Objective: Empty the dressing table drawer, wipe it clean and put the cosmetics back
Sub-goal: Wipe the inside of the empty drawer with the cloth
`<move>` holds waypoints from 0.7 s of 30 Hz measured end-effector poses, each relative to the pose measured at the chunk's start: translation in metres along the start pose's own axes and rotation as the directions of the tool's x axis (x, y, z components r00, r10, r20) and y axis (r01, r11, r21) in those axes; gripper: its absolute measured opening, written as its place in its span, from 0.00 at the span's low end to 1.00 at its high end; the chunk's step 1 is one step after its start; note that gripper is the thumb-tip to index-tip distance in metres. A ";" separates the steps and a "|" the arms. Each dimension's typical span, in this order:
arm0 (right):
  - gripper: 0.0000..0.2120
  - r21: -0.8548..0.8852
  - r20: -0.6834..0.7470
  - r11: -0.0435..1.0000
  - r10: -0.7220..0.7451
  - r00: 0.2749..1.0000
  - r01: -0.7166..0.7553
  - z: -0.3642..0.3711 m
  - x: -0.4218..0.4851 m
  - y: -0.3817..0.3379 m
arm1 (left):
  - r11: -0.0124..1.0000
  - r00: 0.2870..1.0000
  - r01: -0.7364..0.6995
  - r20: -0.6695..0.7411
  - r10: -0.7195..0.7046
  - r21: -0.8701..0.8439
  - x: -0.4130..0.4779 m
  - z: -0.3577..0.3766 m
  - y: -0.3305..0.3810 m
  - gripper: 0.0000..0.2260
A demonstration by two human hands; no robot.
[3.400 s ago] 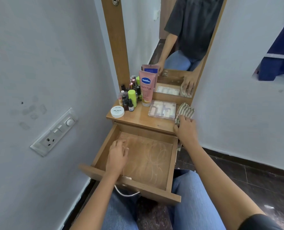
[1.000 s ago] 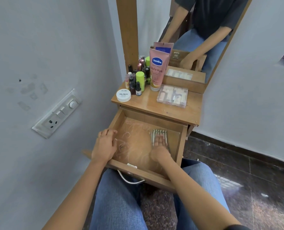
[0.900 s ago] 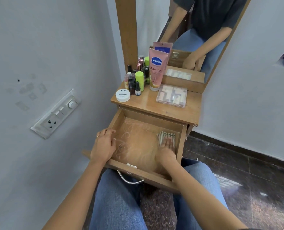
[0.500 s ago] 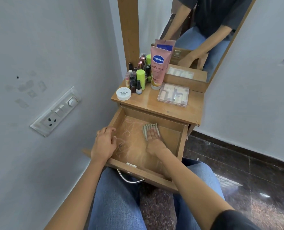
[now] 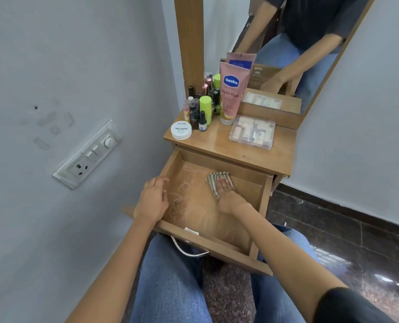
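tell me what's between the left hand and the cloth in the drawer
Head view: only bare drawer floor with pale swirly marks lies between the left hand and the striped cloth under the right hand.

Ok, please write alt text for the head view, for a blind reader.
A right hand presses a striped cloth onto the floor of an open wooden drawer; the left hand rests on its left wall. Cosmetics stand on the tabletop behind.
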State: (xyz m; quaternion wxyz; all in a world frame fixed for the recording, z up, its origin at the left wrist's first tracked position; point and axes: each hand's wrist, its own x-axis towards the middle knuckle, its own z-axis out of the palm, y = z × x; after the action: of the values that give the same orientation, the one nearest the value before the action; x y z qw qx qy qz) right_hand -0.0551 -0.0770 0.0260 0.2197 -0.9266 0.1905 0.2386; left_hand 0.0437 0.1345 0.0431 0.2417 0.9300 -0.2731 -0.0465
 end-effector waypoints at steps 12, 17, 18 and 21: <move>0.30 -0.095 0.030 0.995 0.003 1.000 0.000 0.016 -0.015 0.024 | 0.991 0.999 -0.039 0.000 0.039 0.125 0.001 -0.005 0.005 0.19; 0.30 -0.153 0.025 0.983 -0.101 0.995 0.104 -0.003 0.000 0.044 | 0.990 0.998 -0.061 0.026 0.059 0.129 0.002 -0.007 -0.003 0.20; 0.30 -0.161 0.029 0.978 -0.130 0.991 0.133 -0.006 0.006 0.040 | 0.994 0.999 -0.038 0.019 0.037 0.104 0.001 -0.006 -0.004 0.19; 0.31 -0.207 0.021 0.960 -0.186 0.982 0.187 -0.012 0.031 0.017 | 0.998 1.000 0.006 0.008 -0.006 0.057 0.000 -0.004 -0.005 0.18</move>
State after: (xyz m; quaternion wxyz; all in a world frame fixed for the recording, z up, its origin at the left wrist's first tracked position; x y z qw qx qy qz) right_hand -0.0333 -0.1047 0.0132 0.1432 -0.9581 0.0762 0.2362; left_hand 0.0472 0.1397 0.0448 0.2137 0.9372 -0.2724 -0.0430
